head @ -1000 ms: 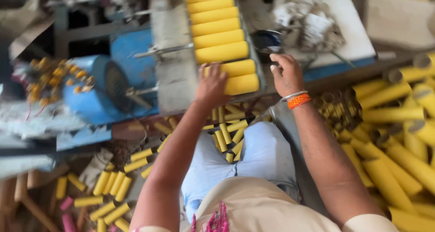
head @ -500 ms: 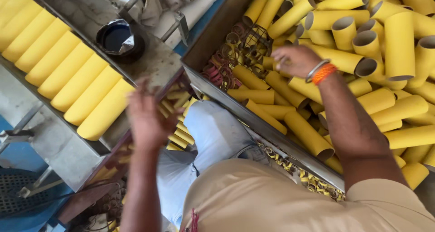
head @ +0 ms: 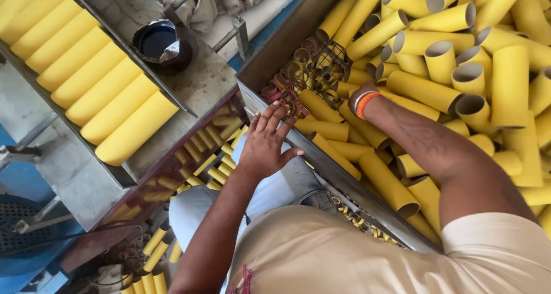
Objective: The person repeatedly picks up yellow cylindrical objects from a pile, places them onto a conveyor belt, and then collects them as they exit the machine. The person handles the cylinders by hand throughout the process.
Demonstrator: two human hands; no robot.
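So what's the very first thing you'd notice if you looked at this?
The heap of bright yellow cardboard tubes filling the metal bin on the right, where the right hand digs in wearing an orange wristband. Next, the neat row of yellow tubes lined up on the grey metal tray at upper left, beside a small round black ink pot.

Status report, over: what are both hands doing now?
Left hand open, fingers spread, at bin edge. Right hand down among yellow tubes, grip hidden. Nothing blocking.
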